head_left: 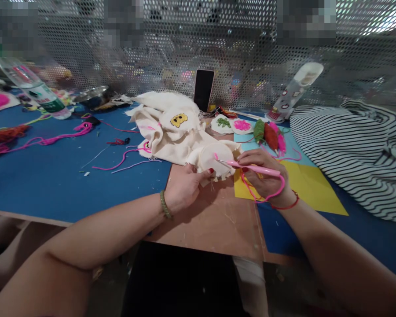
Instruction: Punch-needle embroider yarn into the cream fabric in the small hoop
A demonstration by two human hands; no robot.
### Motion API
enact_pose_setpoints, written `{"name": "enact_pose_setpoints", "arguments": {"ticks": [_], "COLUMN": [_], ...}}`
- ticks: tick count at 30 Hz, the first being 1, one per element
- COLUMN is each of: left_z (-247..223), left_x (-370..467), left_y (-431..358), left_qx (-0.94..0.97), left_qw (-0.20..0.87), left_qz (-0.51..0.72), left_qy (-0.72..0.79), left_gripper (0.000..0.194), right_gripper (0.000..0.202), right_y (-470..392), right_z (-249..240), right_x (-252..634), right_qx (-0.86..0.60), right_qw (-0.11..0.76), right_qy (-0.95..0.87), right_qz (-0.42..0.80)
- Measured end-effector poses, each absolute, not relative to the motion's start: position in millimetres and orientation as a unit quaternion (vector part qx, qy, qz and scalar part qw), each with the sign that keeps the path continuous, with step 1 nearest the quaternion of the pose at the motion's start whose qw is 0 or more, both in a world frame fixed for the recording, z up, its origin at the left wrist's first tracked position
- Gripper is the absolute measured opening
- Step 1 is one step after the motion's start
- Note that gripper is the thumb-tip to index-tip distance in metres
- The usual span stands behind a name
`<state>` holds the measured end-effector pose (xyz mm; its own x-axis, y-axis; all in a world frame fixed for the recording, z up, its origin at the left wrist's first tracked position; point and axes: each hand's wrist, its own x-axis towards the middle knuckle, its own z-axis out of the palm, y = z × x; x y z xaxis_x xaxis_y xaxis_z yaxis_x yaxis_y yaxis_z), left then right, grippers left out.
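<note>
My left hand [188, 185] grips the lower left edge of a small round embroidery hoop [221, 166], its thumb on the rim. Cream cloth [174, 147] is stretched in the hoop and bunches up behind it. My right hand [262, 174] is closed around a pink punch needle [259, 168], whose metal tip meets the cloth beside a short pink stitched mark [216, 156]. Pink yarn [280, 191] loops from the tool's back end below my right hand. A yellow stitched figure [178, 120] shows on the cloth farther back.
Yarn bundles [271, 136] and stitched patches [242, 125] lie behind my right hand. A phone [203, 90] stands at the back. A striped cloth [353, 154] and patterned bottle [293, 94] are right; a water bottle [42, 94] and loose pink yarn [53, 139] are left.
</note>
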<state>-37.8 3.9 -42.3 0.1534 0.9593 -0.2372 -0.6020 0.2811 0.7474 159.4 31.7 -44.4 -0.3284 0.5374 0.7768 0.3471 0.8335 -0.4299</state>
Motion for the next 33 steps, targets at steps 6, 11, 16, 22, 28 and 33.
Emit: {"name": "enact_pose_setpoints", "arguments": {"ticks": [6,11,16,22,28,33], "left_z": [-46.3,-41.8,-35.5,-33.5,-37.2,-37.9], "left_x": [-38.3,-38.3,-38.6,-38.3,-38.6,-38.3], "left_y": [6.4,4.9,1.9,1.0,0.4,0.8], "left_qx": [0.262,0.21,0.182,0.204,0.216,0.215], "left_qw": [0.715,0.73,0.751,0.755,0.756,0.754], "left_qz": [0.549,0.545,0.521,0.508,0.506,0.503], "left_qy": [0.343,0.355,0.363,0.361,0.354,0.363], "left_gripper": [0.033,0.029,0.023,0.022,0.023,0.034], "right_gripper": [0.017,0.016,0.016,0.014,0.014,0.016], "right_y": [32.3,31.6,30.9,30.2,30.6,30.1], "right_z": [-41.7,-40.5,-41.2,-40.7,-41.4,-41.5], "right_x": [157.5,158.3,158.6,158.4,158.7,158.2], "right_qx": [-0.25,-0.236,-0.237,-0.241,-0.242,-0.266], "right_qw": [0.492,0.473,0.462,0.454,0.458,0.485], "right_qy": [-0.832,-0.848,-0.854,-0.857,-0.854,-0.831], "right_qz": [0.048,0.037,0.038,0.04,0.044,0.058]}}
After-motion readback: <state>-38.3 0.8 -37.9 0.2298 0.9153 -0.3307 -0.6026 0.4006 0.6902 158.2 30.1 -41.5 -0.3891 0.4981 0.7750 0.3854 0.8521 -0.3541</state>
